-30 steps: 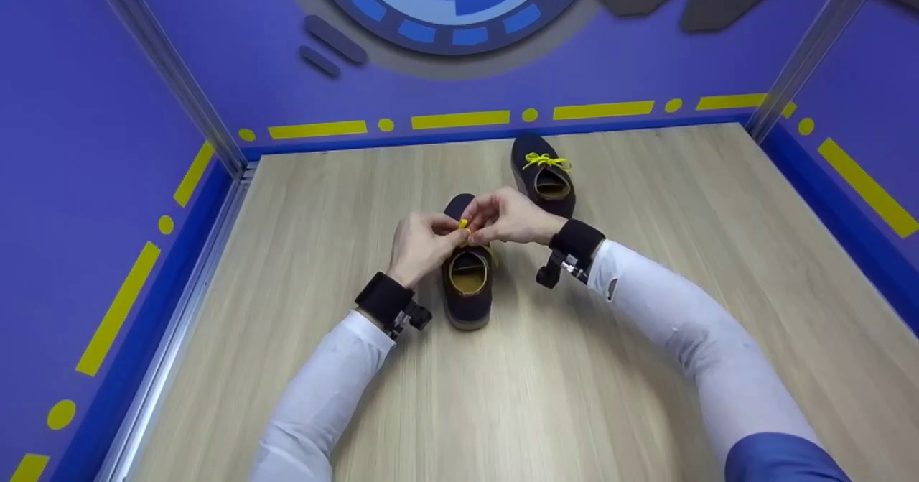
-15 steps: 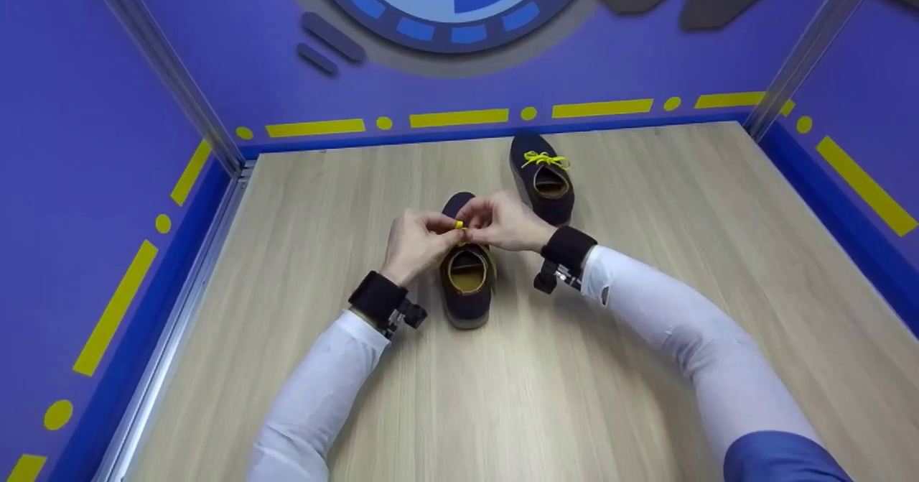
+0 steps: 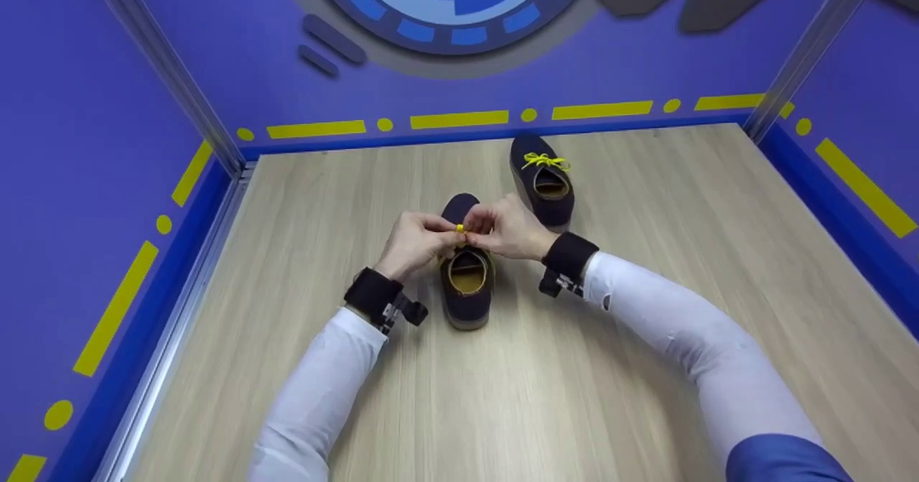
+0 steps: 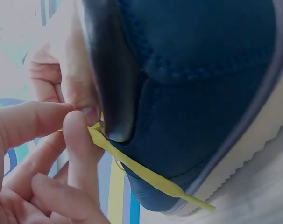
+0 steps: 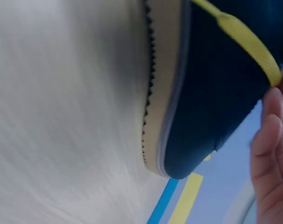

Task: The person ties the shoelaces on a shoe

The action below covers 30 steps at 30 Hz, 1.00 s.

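A dark shoe [image 3: 468, 313] stands upright on the wooden table, its toe away from me. Over its tongue my left hand [image 3: 415, 243] and right hand [image 3: 511, 229] meet, fingertips close together. Both pinch the yellow shoelace [image 3: 459, 228], a short bit of which shows between them. Seen from the left wrist, the thumb and a finger of the left hand [image 4: 62, 154] grip near the knot area, and a loose lace end [image 4: 146, 175] hangs down the shoe's side. In the right wrist view, another lace strand [image 5: 249, 42] runs to the right fingers [image 5: 272, 105]. The knot itself is hidden by fingers.
A second dark shoe [image 3: 556, 212], its yellow lace tied in a bow [image 3: 544, 160], stands behind and right of the first, just beyond my right hand. Blue panels [image 3: 459, 94] with yellow marks wall the table [image 3: 574, 410] at the back and sides.
My right hand has come slightly toward me, and the yellow lace bit between the fingers stands lower than before. The left wrist has dropped a little to the left. Both shoes stay put.
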Each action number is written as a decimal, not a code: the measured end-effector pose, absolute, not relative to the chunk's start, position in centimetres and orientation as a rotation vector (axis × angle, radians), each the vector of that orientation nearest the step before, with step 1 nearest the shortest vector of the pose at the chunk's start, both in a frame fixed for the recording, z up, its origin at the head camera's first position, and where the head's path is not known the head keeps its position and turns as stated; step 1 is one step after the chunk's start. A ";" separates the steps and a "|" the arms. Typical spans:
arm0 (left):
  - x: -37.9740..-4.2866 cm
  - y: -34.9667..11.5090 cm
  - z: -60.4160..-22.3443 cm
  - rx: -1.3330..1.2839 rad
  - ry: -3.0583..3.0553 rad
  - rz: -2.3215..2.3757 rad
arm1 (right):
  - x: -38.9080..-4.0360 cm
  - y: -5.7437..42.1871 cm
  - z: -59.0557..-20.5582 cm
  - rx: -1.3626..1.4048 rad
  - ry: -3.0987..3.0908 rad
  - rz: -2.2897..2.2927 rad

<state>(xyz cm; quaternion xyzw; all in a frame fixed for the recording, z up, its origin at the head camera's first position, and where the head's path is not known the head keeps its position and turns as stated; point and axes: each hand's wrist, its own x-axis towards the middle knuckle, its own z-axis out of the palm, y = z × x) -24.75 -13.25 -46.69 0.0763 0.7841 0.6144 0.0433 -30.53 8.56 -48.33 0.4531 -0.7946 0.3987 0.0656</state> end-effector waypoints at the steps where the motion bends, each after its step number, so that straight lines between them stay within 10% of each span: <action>1: -24.8 -13.2 -46.7 0.229 2.405 1.870 | -30.5 8.6 -48.4 1.368 -2.375 1.189; 30: -23.7 -12.0 -47.4 0.455 3.021 1.551 | -31.7 9.1 -46.8 1.174 -2.935 1.778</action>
